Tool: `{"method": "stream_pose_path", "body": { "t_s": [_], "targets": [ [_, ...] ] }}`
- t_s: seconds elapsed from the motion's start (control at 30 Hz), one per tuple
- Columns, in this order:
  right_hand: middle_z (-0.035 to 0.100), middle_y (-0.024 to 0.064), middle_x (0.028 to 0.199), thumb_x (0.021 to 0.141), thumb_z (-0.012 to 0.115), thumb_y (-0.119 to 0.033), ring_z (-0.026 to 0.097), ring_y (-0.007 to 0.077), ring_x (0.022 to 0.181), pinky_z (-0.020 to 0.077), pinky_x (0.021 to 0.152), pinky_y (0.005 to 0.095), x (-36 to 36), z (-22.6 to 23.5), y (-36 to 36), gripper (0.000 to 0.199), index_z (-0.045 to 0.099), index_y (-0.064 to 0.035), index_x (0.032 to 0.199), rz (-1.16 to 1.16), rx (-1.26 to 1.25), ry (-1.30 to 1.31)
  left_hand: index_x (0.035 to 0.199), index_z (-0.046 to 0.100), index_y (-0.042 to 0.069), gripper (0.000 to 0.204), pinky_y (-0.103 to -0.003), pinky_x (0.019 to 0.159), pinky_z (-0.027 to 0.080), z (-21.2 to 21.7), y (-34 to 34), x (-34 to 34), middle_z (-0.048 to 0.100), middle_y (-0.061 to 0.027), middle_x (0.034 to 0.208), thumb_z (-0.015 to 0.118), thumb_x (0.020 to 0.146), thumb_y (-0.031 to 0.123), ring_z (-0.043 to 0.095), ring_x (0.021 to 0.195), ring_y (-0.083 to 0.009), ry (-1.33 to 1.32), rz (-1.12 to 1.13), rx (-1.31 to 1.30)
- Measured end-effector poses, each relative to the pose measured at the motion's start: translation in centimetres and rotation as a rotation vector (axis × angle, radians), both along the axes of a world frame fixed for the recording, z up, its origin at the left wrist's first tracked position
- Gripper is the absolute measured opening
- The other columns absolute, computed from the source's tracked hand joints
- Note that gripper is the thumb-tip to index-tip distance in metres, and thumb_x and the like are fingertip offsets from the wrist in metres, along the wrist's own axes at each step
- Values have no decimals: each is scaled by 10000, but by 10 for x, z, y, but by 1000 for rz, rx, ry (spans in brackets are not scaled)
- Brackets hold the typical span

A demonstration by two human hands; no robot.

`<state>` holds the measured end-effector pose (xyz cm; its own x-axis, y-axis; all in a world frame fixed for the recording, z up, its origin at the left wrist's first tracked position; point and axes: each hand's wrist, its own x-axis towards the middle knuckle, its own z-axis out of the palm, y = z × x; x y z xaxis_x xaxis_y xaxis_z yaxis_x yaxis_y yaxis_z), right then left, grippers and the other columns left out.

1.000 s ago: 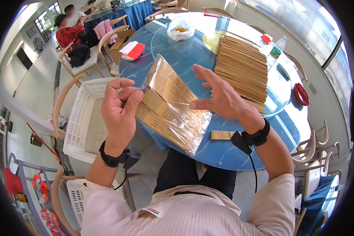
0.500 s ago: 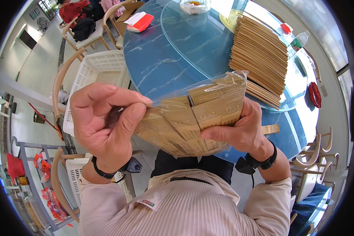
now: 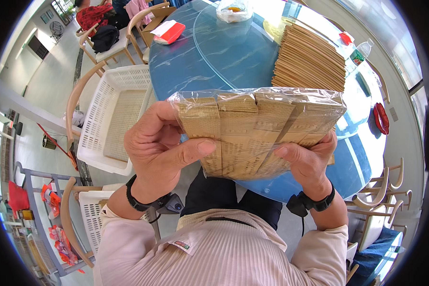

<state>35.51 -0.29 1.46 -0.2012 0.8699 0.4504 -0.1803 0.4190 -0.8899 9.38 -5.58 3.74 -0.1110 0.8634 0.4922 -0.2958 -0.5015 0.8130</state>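
Clear plastic-wrapped block of slim golden-brown boxes [image 3: 240, 131], turned more level than a moment ago, is held over the near edge of the round blue marbled tabletop [image 3: 176, 71], left grip [image 3: 152, 145] and right grip [image 3: 311, 161] clamped on opposite sides, seemingly steadying it

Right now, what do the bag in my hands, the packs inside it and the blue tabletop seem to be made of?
The bag looks like thin, clear plastic film: it's see-through, wrinkled and glinting. The packs look like brown paper or thin card, seemingly matte, with flat, printed faces. The tabletop is glossy, white-veined and reflective, maybe glass or polished stone.
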Motion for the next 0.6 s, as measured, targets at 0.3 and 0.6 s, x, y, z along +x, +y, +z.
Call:
{"method": "stream_pose_path", "body": {
  "t_s": [0.3,0.6],
  "targets": [
    [802,65,1077,720,989,-59,720,133,938,571,872,294,8,-1,-5,493,747,23,1141,32,10,67,1093,666,-42,447,-275,809,517,14,-4,4,690,-121,1053,941,742,-78,619,953,-140,89,64,223],
    [785,115,1173,795,929,-108,754,207,1028,598,920,367,-14,-7,-1,476,724,24,1204,277,-276,327,1171,647,11,629,-318,856,507,26,-12,0,673,-140,1131,1012,661,53,643,990,-188,259,-1,299]
  ]
}}
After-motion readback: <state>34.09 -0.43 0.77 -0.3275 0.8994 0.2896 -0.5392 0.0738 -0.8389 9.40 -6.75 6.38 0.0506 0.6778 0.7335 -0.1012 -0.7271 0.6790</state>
